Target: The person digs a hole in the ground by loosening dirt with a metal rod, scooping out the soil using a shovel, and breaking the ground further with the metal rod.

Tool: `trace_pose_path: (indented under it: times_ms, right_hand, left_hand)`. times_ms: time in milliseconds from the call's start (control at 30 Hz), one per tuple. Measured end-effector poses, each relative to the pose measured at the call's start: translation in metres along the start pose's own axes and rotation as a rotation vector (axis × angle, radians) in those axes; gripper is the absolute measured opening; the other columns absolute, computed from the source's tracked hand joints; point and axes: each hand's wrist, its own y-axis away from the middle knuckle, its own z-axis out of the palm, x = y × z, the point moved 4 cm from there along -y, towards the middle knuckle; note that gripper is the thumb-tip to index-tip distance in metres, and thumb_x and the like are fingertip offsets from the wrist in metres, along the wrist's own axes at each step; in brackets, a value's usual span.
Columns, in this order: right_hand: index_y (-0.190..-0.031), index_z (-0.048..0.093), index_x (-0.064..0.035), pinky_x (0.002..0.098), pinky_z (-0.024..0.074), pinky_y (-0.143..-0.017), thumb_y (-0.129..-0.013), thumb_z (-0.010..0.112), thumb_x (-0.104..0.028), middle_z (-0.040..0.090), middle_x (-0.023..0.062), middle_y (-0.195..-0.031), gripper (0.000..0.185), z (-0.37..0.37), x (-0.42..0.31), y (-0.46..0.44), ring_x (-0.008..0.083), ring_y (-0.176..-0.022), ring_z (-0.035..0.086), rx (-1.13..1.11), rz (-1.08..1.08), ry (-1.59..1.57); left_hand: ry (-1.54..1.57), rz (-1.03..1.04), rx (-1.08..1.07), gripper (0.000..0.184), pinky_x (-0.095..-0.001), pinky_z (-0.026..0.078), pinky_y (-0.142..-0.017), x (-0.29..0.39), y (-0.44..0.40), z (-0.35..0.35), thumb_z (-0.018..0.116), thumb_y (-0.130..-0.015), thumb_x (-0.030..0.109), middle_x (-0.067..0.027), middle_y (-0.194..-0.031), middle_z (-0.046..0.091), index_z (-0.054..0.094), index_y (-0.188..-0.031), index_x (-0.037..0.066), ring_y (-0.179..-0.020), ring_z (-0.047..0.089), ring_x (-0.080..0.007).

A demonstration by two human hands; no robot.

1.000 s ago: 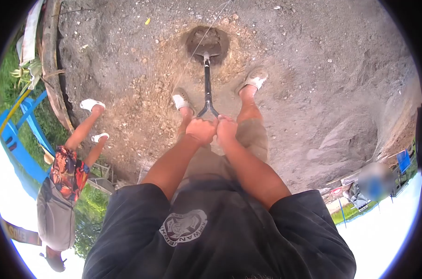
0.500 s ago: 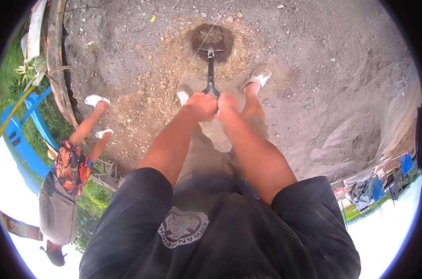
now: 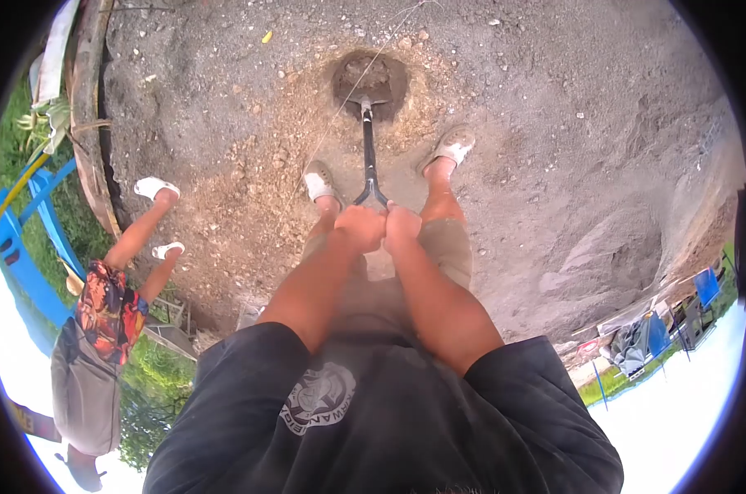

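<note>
My left hand [image 3: 361, 227] and my right hand [image 3: 402, 224] are side by side, both closed on the grip of a shovel [image 3: 369, 152]. Its dark shaft splits into a Y below my fists, and the fists hide most of the grip. The shaft runs away from me between my feet to a round hole [image 3: 393, 78] in the ground. At the hole's near edge the top of the metal blade shows; the rest of the blade is down in the hole and cannot be made out. Loose dark soil lies inside the hole.
A thin string [image 3: 358, 82] crosses over the hole. My shoes [image 3: 319, 181] stand either side of the shaft. Another person [image 3: 109, 305] in patterned shorts stands at left, near a wooden board [image 3: 89, 107] and blue plastic chair-like pieces [image 3: 27, 255]. A sand heap [image 3: 603, 255] lies at right.
Both hands have moved back toward my body, drawing the shovel with them. More of the blade's top now shows at the hole's near edge.
</note>
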Motion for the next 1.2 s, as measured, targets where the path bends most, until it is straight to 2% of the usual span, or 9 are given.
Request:
trace_pose_path:
  times_ms: [100, 300, 667, 767, 867, 1033, 1133, 1167, 1200]
  right_hand:
    - [-0.106, 0.071, 0.0061, 0.0453, 0.0546, -0.078, -0.093, 0.073, -0.025, 0.073, 0.0189, -0.102, 0.033, 0.018, -0.09, 0.059, 0.0278, -0.09, 0.07, 0.146, 0.096, 0.305]
    - [-0.106, 0.072, 0.0051, 0.0459, 0.0527, -0.078, -0.091, 0.075, -0.027, 0.072, 0.0196, -0.104, 0.035, 0.017, -0.058, 0.01, 0.0292, -0.091, 0.069, 0.093, -0.058, 0.455]
    - [-0.095, 0.071, 0.0023, 0.0432, 0.0495, -0.067, -0.095, 0.07, -0.017, 0.069, 0.0133, -0.09, 0.019, 0.002, -0.017, 0.029, 0.0253, -0.079, 0.065, -0.048, -0.003, 0.079]
    - [-0.095, 0.071, 0.0018, 0.0412, 0.0503, -0.07, -0.096, 0.067, -0.013, 0.069, 0.0119, -0.089, 0.016, -0.001, 0.015, 0.007, 0.0244, -0.08, 0.065, -0.048, 0.009, -0.02]
    - [-0.101, 0.069, 0.0021, 0.0385, 0.0518, -0.072, -0.096, 0.065, -0.01, 0.069, 0.0125, -0.094, 0.014, 0.003, -0.001, 0.017, 0.0236, -0.083, 0.066, -0.081, -0.008, -0.003]
    - [-0.109, 0.064, 0.0039, 0.0429, 0.0573, -0.076, -0.097, 0.064, -0.011, 0.068, 0.0151, -0.104, 0.019, 0.01, -0.04, 0.015, 0.0282, -0.092, 0.069, -0.095, 0.002, 0.03]
    - [-0.109, 0.064, 0.006, 0.0445, 0.059, -0.077, -0.098, 0.063, -0.014, 0.068, 0.017, -0.106, 0.023, 0.019, -0.06, 0.006, 0.0297, -0.095, 0.071, -0.04, 0.039, 0.041]
    - [-0.107, 0.066, 0.0071, 0.0433, 0.0586, -0.076, -0.097, 0.064, -0.015, 0.069, 0.0178, -0.106, 0.024, 0.024, -0.06, -0.004, 0.0287, -0.095, 0.071, -0.053, 0.021, 0.03]
    - [-0.104, 0.068, 0.0082, 0.042, 0.0583, -0.075, -0.096, 0.065, -0.017, 0.071, 0.0186, -0.107, 0.026, 0.022, -0.054, -0.01, 0.0276, -0.095, 0.072, -0.055, 0.016, 0.031]
  left_hand:
    - [0.037, 0.014, 0.065, 0.025, -0.0485, 0.058, -0.089, -0.001, 0.014, -0.059, 0.063, -0.083, 0.011, -0.0203, -0.105, 0.076, 0.077, -0.103, 0.005, -0.102, 0.073, -0.0372]
    - [0.011, -0.017, 0.069, 0.024, -0.0476, 0.058, -0.09, -0.002, 0.013, -0.05, 0.062, -0.081, 0.011, -0.0178, -0.105, 0.077, 0.078, -0.098, 0.006, -0.102, 0.073, -0.0374]
    - [0.017, -0.071, -0.039, 0.037, -0.0466, 0.058, -0.092, 0.002, 0.007, 0.004, 0.064, -0.086, 0.012, -0.0179, -0.107, 0.076, 0.069, -0.123, 0.007, -0.106, 0.073, -0.0339]
    - [0.026, -0.014, 0.061, 0.03, -0.0452, 0.058, -0.088, -0.001, 0.004, 0.023, 0.064, -0.084, 0.02, -0.0161, -0.101, 0.077, 0.074, -0.109, 0.007, -0.098, 0.075, -0.0337]
    - [0.031, -0.072, 0.179, 0.029, -0.0447, 0.059, -0.087, -0.008, -0.005, 0.036, 0.065, -0.085, 0.02, -0.0153, -0.102, 0.078, 0.074, -0.11, 0.008, -0.1, 0.075, -0.0323]
    - [0.091, -0.101, 0.159, 0.023, -0.0442, 0.059, -0.089, 0.002, 0.013, -0.033, 0.063, -0.085, 0.018, -0.0164, -0.106, 0.077, 0.078, -0.099, 0.009, -0.103, 0.074, -0.0337]
    - [0.049, -0.105, 0.187, 0.021, -0.0446, 0.059, -0.088, 0.004, 0.025, -0.061, 0.064, -0.084, 0.015, -0.0162, -0.106, 0.077, 0.079, -0.098, 0.009, -0.101, 0.074, -0.0349]
    - [0.056, -0.126, 0.155, 0.028, -0.0435, 0.057, -0.093, 0.0, 0.016, -0.054, 0.066, -0.082, 0.013, -0.0144, -0.109, 0.076, 0.076, -0.108, 0.01, -0.107, 0.071, -0.0336]
    - [0.075, -0.105, 0.305, 0.032, -0.0435, 0.056, -0.095, -0.002, 0.013, -0.044, 0.067, -0.081, 0.012, -0.0139, -0.112, 0.073, 0.074, -0.111, 0.011, -0.11, 0.069, -0.0339]
